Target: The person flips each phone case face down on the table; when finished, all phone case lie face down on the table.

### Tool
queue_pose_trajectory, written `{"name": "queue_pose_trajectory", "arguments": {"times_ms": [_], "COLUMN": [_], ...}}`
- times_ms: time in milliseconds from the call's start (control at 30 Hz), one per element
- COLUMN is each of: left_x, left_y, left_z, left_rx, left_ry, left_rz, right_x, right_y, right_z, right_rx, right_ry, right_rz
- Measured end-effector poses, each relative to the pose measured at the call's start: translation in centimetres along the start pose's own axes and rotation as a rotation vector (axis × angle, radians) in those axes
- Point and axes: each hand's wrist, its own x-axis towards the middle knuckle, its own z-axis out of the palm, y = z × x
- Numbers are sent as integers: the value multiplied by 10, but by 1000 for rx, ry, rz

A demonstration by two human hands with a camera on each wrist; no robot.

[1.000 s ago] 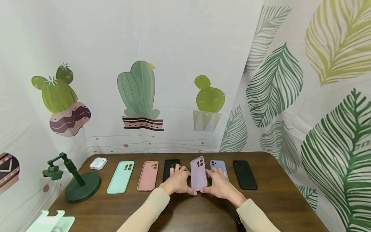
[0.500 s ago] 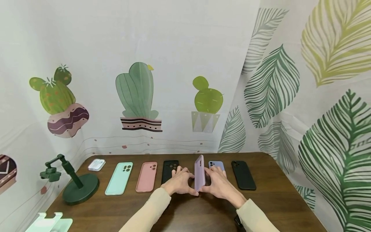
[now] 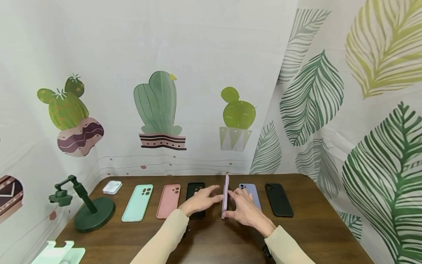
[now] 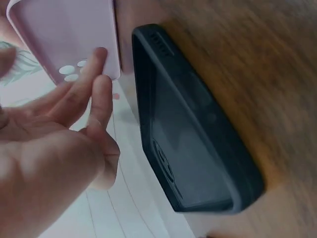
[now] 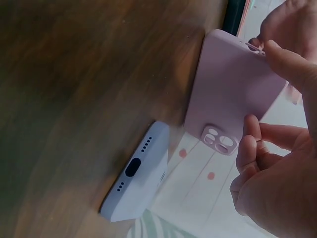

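I am seeing the lilac phone case (image 3: 225, 196) standing on its long edge on the surface (image 3: 310, 223), between both hands. Left hand (image 3: 199, 201) is pressing straight fingers against its left face; right hand (image 3: 242, 208) is bracing the other side, fingers relaxed, neither hand closing around it.

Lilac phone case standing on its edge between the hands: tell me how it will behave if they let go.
The lilac case will probably tip flat: it balances on one thin long edge on the table, steadied by the left hand and right hand. It looks thin and hollow, so likely light and somewhat bendy. Its matte surface suggests decent grip.
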Motion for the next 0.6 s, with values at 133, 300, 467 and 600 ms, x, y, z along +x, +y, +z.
{"name": "queue_pose_trajectory", "arguments": {"times_ms": [133, 300, 467, 600], "left_x": [-1, -2, -4, -6], "left_y": [1, 2, 1, -1], "left_z": [-3, -4, -6, -7], "left_rx": [-39, 4, 17, 11], "left_ry": [-12, -14, -12, -11], "left_rz": [2, 30, 31, 26], "right_x": [1, 3, 5, 9], "right_y": [-1, -2, -2, 1], "right_z": [2, 4, 6, 9], "right_rx": [-12, -14, -6, 23], "right_ry": [1, 14, -19, -85], "right_rz": [-9, -25, -20, -5]}}
